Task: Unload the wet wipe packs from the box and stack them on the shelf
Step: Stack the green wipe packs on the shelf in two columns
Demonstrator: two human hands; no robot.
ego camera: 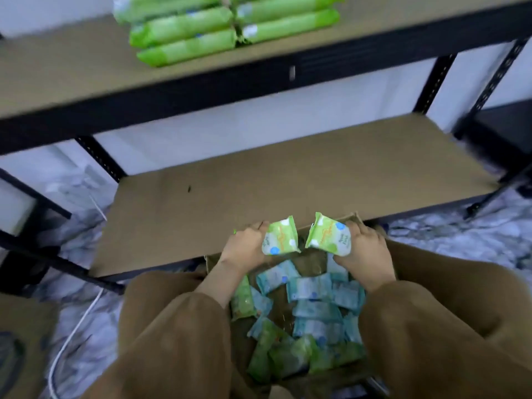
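Note:
My left hand grips a green wet wipe pack, held upright just above the open cardboard box. Close beside it, my right hand grips a second green pack. Both packs hover over the front edge of the lower shelf board. Inside the box lie several loose packs, blue-green and green, in a jumbled pile. On the upper shelf board stand two stacks of green packs, lying flat side by side.
Black metal uprights frame the shelf unit. A white cable runs over the marbled floor at the left. Another cardboard piece sits at the lower left. My brown sleeves flank the box.

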